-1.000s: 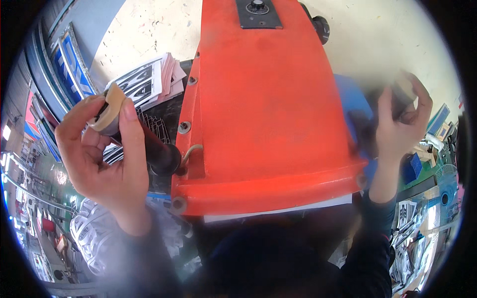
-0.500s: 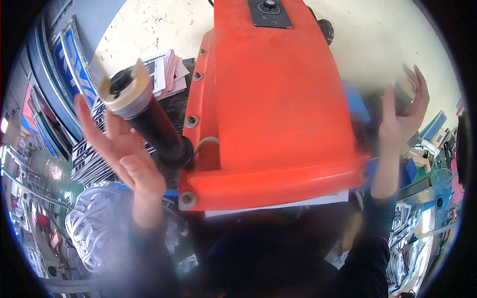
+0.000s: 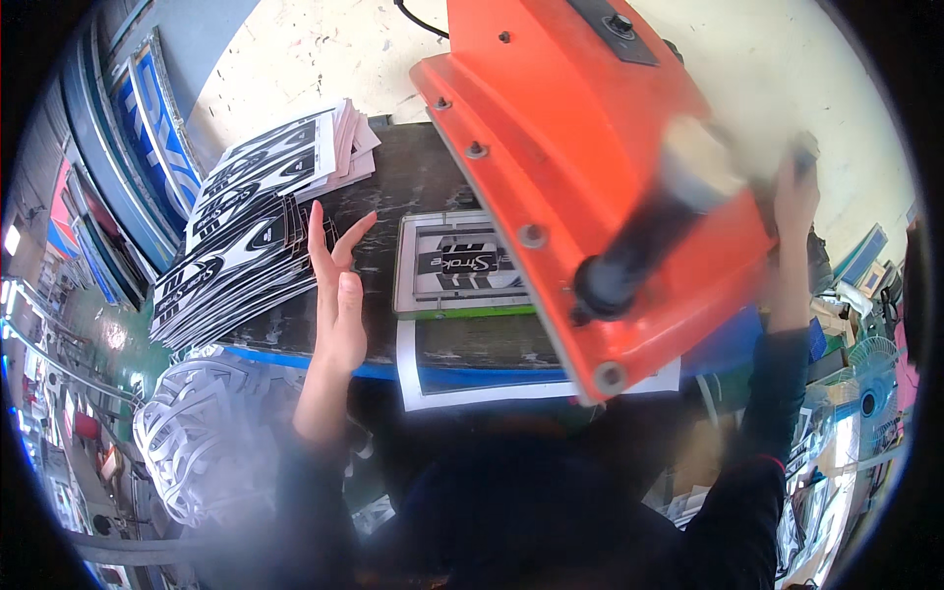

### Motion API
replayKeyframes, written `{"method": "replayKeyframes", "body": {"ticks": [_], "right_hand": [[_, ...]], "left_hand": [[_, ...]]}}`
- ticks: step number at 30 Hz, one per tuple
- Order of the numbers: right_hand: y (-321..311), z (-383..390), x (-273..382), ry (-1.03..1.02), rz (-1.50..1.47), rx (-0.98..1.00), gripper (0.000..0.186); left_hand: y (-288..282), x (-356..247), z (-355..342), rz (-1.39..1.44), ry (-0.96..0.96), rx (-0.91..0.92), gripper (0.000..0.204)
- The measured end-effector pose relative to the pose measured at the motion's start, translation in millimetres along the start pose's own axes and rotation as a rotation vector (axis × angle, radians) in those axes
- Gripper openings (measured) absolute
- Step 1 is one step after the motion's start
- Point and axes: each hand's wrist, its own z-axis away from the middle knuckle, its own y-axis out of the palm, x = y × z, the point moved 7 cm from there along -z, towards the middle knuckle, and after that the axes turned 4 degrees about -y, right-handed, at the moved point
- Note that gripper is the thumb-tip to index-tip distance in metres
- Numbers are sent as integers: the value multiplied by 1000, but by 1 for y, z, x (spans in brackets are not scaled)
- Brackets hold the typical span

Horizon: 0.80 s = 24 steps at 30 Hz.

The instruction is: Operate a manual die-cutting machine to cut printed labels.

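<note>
The red swing arm (image 3: 580, 147) of a cutting press stands turned to the right over the dark worktable. A black handle (image 3: 634, 246) with a cream-coloured top rises from its left side, blurred. My right hand (image 3: 796, 202) is closed around the handle at the arm's far right side; motion blur softens its fingers. Nothing is in my left hand (image 3: 339, 295), raised left of a rectangular cutting die (image 3: 418, 313) with its fingers apart. Inside the die's frame a black-and-white printed sheet (image 3: 472, 264) shows. The press arm hides what lies beneath it on the right.
Fanned stacks of black-and-white printed sheets (image 3: 236, 256) lie at the table's left, beside pinkish sheets (image 3: 352, 147). A white sheet (image 3: 418, 388) hangs over the front edge. White cut-out scraps (image 3: 202, 433) are heaped at lower left. A fan (image 3: 870, 398) stands at right.
The red press arm has swung to the right, uncovering the die and printed sheet. My left hand has moved right, away from the handle's former place. My right hand has closed on its handle.
</note>
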Motion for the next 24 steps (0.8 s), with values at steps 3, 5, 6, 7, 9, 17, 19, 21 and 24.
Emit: {"method": "replayKeyframes", "body": {"ticks": [3, 5, 6, 7, 9, 17, 19, 21, 24], "right_hand": [[14, -7, -54, 139, 194, 180, 49], [-5, -4, -45, -200, 313, -5, 61], [-9, -3, -59, -116, -31, 59, 70], [-8, 7, -31, -102, -36, 69, 70], [8, 31, 51, 115, -869, 258, 71], [8, 16, -9, 507, -928, 139, 28], [8, 12, -13, 589, -870, -44, 23], [14, 2, -24, 507, -734, -17, 24], [32, -3, -45, 632, -779, -106, 24]], "left_hand": [[1, 1, 2, 48, -45, 12, 80], [6, 3, -1, 92, -74, 47, 84], [11, 5, -4, 131, -101, 82, 89], [13, 3, -3, 119, -114, 87, 89], [12, -1, -1, 119, -117, 189, 103], [13, 2, 4, -213, -184, 347, 123], [18, 3, 5, -240, -175, 354, 121], [17, 6, 6, -268, -170, 345, 119], [10, 9, 9, -293, -195, 296, 115]]}}
